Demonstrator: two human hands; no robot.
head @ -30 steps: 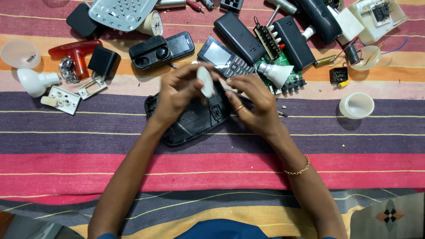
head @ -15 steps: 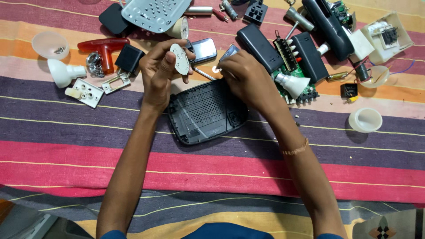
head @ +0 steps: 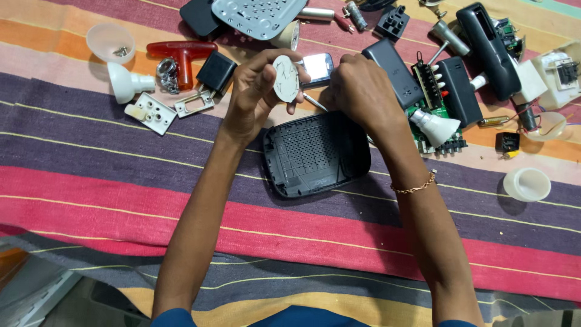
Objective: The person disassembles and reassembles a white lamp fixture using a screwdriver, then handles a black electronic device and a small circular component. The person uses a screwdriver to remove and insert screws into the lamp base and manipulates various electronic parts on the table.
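My left hand holds a small round white disc upright between thumb and fingers. My right hand is closed around a thin metal tool whose tip points toward the disc. Both hands hover just above the far edge of an open black plastic casing that lies on the striped cloth. A small dark phone lies behind the hands.
Scattered parts ring the hands: a red-handled tool, a black adapter, white bulb pieces, a white socket plate, a grey perforated cover, black boxes, a green circuit board, a translucent cap.
Both hands have lifted from the black casing toward the far side, carrying the white disc and the tool. The casing now lies uncovered.
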